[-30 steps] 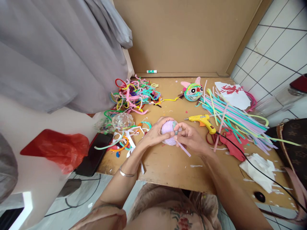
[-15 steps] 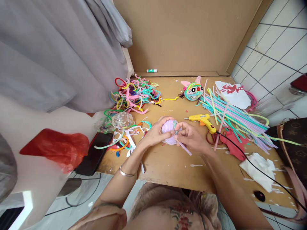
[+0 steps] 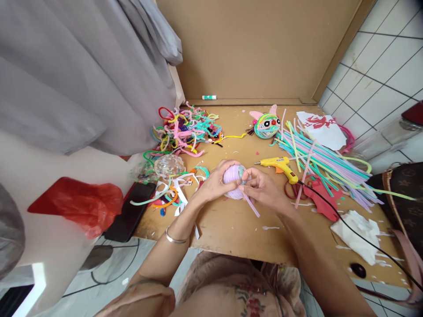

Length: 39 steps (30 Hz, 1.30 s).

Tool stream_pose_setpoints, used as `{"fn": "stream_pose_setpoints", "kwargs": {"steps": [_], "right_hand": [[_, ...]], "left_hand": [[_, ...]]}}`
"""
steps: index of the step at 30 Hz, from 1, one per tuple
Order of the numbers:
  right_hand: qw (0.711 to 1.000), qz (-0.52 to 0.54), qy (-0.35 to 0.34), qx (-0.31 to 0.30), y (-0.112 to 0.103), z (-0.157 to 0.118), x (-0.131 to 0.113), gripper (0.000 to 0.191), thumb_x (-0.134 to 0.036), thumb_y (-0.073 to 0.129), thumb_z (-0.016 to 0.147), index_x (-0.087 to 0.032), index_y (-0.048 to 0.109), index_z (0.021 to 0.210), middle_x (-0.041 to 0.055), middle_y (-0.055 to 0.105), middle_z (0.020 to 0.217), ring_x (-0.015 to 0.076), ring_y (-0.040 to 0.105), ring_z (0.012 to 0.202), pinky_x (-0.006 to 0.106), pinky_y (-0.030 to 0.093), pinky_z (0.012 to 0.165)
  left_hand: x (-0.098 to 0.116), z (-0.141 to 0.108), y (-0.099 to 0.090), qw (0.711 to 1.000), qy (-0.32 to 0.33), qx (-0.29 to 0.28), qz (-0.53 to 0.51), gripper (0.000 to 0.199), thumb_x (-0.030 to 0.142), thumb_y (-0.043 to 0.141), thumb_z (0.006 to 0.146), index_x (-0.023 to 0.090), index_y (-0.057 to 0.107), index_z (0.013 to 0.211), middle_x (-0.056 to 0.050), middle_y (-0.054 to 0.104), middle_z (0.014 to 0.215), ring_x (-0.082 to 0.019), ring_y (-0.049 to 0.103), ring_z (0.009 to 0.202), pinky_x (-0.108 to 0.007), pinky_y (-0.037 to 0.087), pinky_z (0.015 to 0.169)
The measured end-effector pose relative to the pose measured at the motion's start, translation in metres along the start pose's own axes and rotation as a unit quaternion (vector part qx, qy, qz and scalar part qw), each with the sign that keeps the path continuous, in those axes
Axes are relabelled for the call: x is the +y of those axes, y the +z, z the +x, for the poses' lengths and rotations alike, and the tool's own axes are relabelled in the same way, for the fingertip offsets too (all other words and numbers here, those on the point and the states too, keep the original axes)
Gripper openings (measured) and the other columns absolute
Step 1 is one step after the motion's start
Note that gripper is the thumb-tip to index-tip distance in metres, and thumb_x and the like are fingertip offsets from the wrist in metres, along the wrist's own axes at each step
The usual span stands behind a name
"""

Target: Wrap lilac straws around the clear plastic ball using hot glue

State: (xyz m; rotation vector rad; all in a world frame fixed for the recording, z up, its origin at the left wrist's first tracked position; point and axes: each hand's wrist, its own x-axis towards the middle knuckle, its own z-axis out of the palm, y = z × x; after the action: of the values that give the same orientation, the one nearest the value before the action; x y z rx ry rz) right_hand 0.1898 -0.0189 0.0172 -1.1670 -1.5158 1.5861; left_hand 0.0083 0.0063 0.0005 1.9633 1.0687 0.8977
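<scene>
A rounded piece wrapped in rows of lilac pipe cleaner (image 3: 231,175) is held above the table by both hands. My left hand (image 3: 216,184) grips it from the left, thumb across its front. At its right side, the fingers of my right hand (image 3: 259,187) are pinched on the lilac pipe cleaner, whose loose end (image 3: 253,208) hangs down to the right. A small grey-green patch shows between the hands. Right of my right hand lies a yellow glue gun (image 3: 279,166). A finished-looking round figure with pink ears and eyes (image 3: 266,124) sits farther back.
Tangled pipe cleaners (image 3: 185,130) and a clear faceted bowl (image 3: 169,165) are at the left, near a black phone (image 3: 130,213). Straight pipe cleaners (image 3: 325,158), red scissors (image 3: 291,190), red felt (image 3: 322,198) and white tissue (image 3: 357,233) lie right. The glue gun's black cord crosses the right side.
The loose lilac end has swung slightly left and hangs more steeply. My right fingers have shifted slightly on the wrapped piece; my left hand keeps its hold.
</scene>
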Motion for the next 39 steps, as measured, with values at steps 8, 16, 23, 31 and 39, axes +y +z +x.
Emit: {"fn": "stream_pose_setpoints", "kwargs": {"steps": [8,16,23,31,39], "right_hand": [[0.963,-0.156,-0.162,0.147,-0.005,-0.004,0.008,0.015,-0.03,0.048,0.089,-0.022,0.058,0.097,-0.0018,0.061,0.065,0.013,0.056,0.056,0.026,0.045,0.055],[0.86,-0.335,-0.32,0.214,0.006,-0.002,0.011,0.033,-0.016,0.04,0.09,-0.023,0.072,0.097,0.0047,0.056,0.081,0.0166,0.055,0.072,0.029,0.044,0.064],[0.858,-0.343,-0.322,0.208,0.006,0.001,0.014,0.033,-0.015,0.04,0.092,-0.023,0.071,0.1,0.004,0.052,0.081,0.0163,0.054,0.073,0.029,0.044,0.064],[0.858,-0.345,-0.32,0.207,0.006,0.001,0.014,0.032,-0.014,0.041,0.091,-0.022,0.071,0.099,0.0038,0.052,0.081,0.0168,0.054,0.075,0.029,0.042,0.064],[0.833,-0.388,-0.335,0.209,0.006,0.001,0.017,0.033,-0.011,0.039,0.091,-0.021,0.069,0.102,0.0041,0.053,0.084,0.0155,0.054,0.075,0.028,0.043,0.065]], "left_hand": [[0.002,0.001,-0.001,1.0,-0.006,-0.01,0.002,0.045,0.027,0.061,0.077,0.018,0.054,0.12,-0.008,0.056,0.116,-0.023,0.055,0.11,-0.039,0.043,0.101],[-0.001,0.0,0.001,1.0,0.005,0.004,0.001,0.045,0.026,0.061,0.078,0.02,0.053,0.122,-0.008,0.055,0.122,-0.023,0.053,0.116,-0.038,0.041,0.105],[0.001,0.0,0.002,1.0,0.004,0.006,-0.001,0.047,0.027,0.06,0.077,0.016,0.053,0.122,-0.01,0.055,0.121,-0.024,0.054,0.114,-0.039,0.042,0.103],[0.003,0.001,0.001,1.0,-0.002,0.009,-0.003,0.046,0.028,0.06,0.077,0.018,0.054,0.121,-0.009,0.056,0.122,-0.024,0.055,0.115,-0.039,0.042,0.104],[0.002,0.001,0.001,1.0,0.003,0.011,0.002,0.046,0.029,0.06,0.077,0.016,0.055,0.12,-0.01,0.056,0.12,-0.024,0.056,0.113,-0.04,0.043,0.103]]}}
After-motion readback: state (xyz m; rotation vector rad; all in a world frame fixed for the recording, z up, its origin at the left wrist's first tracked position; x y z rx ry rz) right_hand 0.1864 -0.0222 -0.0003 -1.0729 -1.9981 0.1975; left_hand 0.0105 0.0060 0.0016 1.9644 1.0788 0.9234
